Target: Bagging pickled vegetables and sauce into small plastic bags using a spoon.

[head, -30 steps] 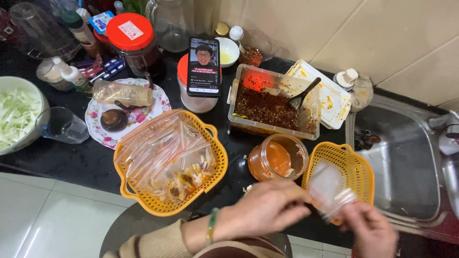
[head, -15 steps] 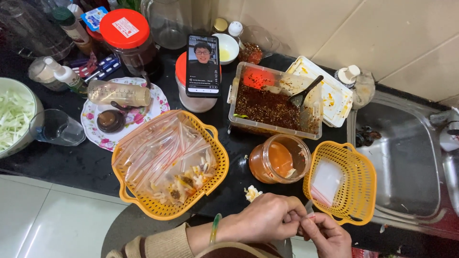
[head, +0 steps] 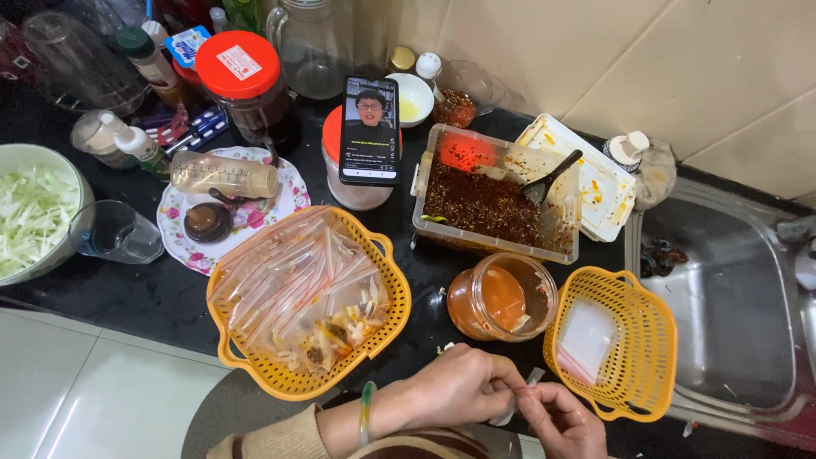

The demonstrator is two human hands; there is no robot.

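My left hand (head: 459,387) and my right hand (head: 561,421) meet at the bottom edge of the counter, fingertips touching. Both pinch a small thin pale piece (head: 520,391) that is too small to identify. A green bangle is on my left wrist. Just above the hands stands an open jar of orange sauce (head: 501,297). To the right is a small yellow basket (head: 633,374) with a clear zip bag (head: 586,336) lying in it. To the left is a large yellow basket (head: 255,374) holding several clear zip bags, some with food in them.
A clear tub of chili flakes (head: 493,200) with a black spoon sits behind the jar. A phone (head: 370,127) leans on a red-lidded container. A floral plate (head: 263,217), a glass (head: 115,231) and a cabbage bowl (head: 30,208) are at left, a steel sink (head: 731,297) at right.
My right hand held a clear bag over the small basket; the bag now lies in the basket. The right hand has come back down to meet the left hand.
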